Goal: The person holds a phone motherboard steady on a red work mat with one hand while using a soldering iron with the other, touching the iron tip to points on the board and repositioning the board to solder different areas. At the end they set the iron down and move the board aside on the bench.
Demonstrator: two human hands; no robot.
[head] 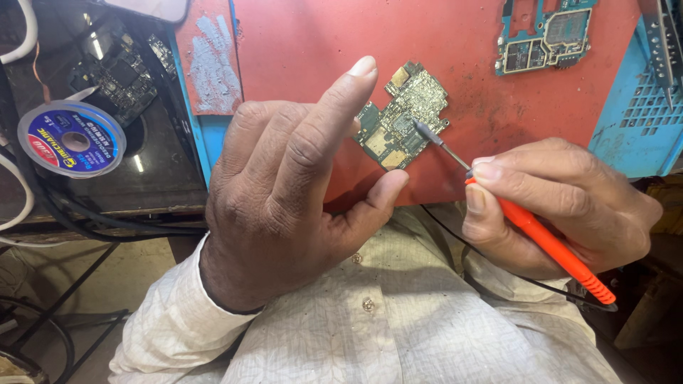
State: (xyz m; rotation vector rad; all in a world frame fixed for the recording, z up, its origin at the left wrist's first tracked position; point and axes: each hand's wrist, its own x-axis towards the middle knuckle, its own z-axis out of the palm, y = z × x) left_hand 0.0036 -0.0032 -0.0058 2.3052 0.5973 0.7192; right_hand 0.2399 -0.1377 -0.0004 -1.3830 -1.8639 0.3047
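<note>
Left hand [284, 192] pinches circuit board [402, 117]; soldering iron [526, 224] tip touching.

left hand [284, 192]: raised, forefinger extended, thumb pinching | right hand [562, 206]: fingers curled in pen grip

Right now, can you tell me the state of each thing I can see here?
Small circuit board: held up in the left hand.
Orange soldering iron: gripped by the right hand, tip on the board.
Second circuit board: lying on the red mat.
Wire spool: lying flat.

Glossy orange plastic probe [548, 245], metal-flecked circuit board [402, 117], scuffed matt red mat [484, 92]
</note>
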